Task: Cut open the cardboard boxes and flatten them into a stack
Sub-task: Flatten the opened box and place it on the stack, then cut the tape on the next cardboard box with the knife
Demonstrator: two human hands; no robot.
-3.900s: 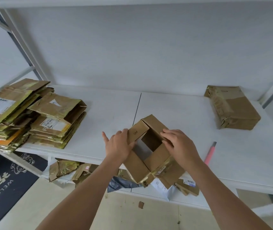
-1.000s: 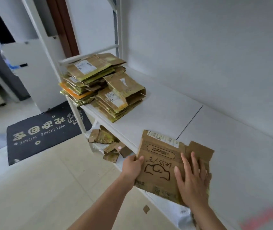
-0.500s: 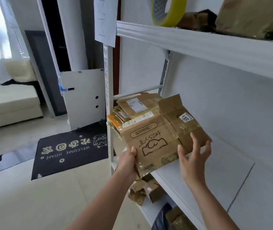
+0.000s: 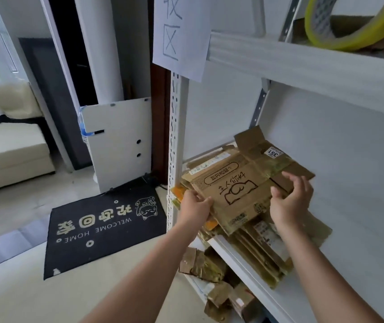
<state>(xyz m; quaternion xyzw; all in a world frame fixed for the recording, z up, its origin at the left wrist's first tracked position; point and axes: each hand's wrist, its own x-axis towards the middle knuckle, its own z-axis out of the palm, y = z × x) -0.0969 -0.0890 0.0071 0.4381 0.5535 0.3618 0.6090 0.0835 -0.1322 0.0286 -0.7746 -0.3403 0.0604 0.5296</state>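
Note:
A flattened brown cardboard box (image 4: 237, 190) with black printed characters and a "351" sticker lies on top of the stack of flattened boxes (image 4: 263, 243) at the left end of the white shelf (image 4: 349, 229). My left hand (image 4: 194, 206) grips the box's near left edge, thumb on top. Over its right part, my right hand (image 4: 290, 201) curls its fingers with the fingertips at the cardboard; whether it holds it is unclear.
The shelf's white perforated upright post (image 4: 174, 141) stands just left of the stack. A lower shelf holds cardboard scraps (image 4: 212, 273). An upper shelf carries a yellow tape roll (image 4: 349, 22). A paper sign (image 4: 181, 31) hangs on the post. A black welcome mat (image 4: 102, 222) lies on the floor.
The opened box has been pressed flat and carried left from the shelf's middle. It has come down from in front of the stack onto its top, both hands following.

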